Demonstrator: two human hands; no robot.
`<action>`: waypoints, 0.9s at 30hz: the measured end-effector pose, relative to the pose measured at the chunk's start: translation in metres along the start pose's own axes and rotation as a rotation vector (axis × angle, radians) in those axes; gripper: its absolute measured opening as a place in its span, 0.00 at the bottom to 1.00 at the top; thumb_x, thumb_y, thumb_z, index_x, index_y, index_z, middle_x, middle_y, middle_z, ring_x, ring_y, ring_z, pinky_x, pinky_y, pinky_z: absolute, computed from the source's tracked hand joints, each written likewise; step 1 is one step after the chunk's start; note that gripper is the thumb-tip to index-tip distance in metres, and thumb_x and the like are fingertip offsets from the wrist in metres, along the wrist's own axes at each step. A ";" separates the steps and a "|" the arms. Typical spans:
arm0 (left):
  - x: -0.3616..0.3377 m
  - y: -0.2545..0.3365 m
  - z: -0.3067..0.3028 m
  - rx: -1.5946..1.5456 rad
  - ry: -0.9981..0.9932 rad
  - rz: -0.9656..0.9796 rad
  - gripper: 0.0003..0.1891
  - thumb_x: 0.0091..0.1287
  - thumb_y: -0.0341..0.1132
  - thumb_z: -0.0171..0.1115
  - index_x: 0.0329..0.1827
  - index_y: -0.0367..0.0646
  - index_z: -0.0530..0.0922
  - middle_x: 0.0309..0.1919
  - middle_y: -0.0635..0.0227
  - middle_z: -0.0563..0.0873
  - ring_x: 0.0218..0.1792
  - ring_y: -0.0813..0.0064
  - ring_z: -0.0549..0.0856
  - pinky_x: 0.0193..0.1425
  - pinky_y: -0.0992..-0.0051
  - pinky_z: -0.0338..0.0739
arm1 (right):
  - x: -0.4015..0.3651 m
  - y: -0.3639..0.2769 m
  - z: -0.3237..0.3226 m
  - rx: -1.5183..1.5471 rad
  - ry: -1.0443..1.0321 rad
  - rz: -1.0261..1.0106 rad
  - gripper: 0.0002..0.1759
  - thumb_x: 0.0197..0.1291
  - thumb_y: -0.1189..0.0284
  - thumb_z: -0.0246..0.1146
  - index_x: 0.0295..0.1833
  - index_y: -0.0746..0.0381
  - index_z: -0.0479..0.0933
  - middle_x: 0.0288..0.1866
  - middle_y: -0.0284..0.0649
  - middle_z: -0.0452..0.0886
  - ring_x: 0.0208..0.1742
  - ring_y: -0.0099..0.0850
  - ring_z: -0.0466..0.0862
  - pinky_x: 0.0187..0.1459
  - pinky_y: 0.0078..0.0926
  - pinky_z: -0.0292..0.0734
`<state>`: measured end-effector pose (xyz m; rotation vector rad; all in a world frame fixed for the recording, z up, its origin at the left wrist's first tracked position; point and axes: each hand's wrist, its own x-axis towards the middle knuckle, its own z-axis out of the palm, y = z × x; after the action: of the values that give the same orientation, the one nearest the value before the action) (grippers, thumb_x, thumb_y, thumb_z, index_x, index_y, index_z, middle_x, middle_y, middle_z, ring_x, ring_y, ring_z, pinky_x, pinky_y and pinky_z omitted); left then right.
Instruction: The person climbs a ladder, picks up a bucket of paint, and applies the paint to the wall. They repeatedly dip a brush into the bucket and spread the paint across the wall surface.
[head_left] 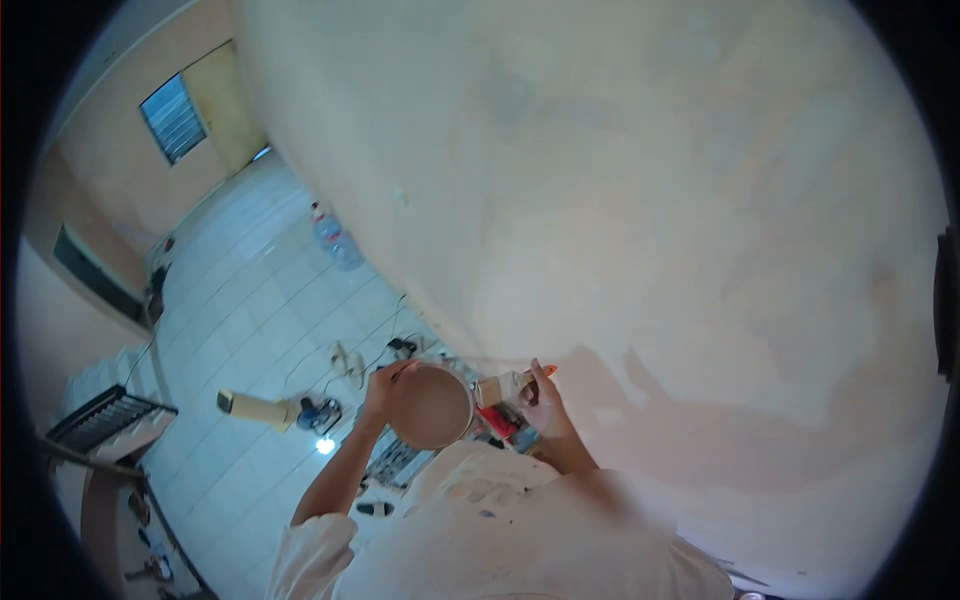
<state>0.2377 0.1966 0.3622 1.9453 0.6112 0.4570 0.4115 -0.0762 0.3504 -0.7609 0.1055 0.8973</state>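
Wears a pale, stained shirt (480, 530) at the near edge of the view. Grips a round container (430, 406) in the left hand (384, 388), at the side of the rim, open top facing up and a flat pinkish-brown surface showing within (whether liquid or bare bottom, cannot tell). Clasps a wide brush (500, 389) in the right hand (543, 400), closed around the handle, with an orange tip poking out past the fingers and the broad end pointing at the container, just beside its rim. Shows a red item (497, 421) below the brush, partly hidden. Takes in, on the tiled floor (235, 340) farther down, a dark slipper (375, 509), a blue device (318, 414) near a pale yellowish cylinder (262, 409), and thin dark cables. Runs up alongside a broad pale wall (650, 220), casting shadows onto it. Reaches beyond to clear bottles (337, 243) by the wall's foot, a dark railing (108, 418) at the left, and, farthest off, a yellowish door (224, 106) beside a blue slatted window (172, 118).
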 end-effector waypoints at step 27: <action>0.004 -0.014 0.000 0.008 0.026 0.037 0.14 0.73 0.40 0.65 0.52 0.40 0.88 0.35 0.54 0.91 0.37 0.68 0.92 0.43 0.69 0.83 | -0.012 -0.042 -0.010 -0.145 -0.009 0.198 0.23 0.71 0.51 0.65 0.54 0.60 0.83 0.45 0.38 0.83 0.43 0.26 0.81 0.44 0.24 0.82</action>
<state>0.2382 0.2044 0.3495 1.9637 0.5957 0.5047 0.4372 -0.1070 0.3709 -0.8921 0.1097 1.1059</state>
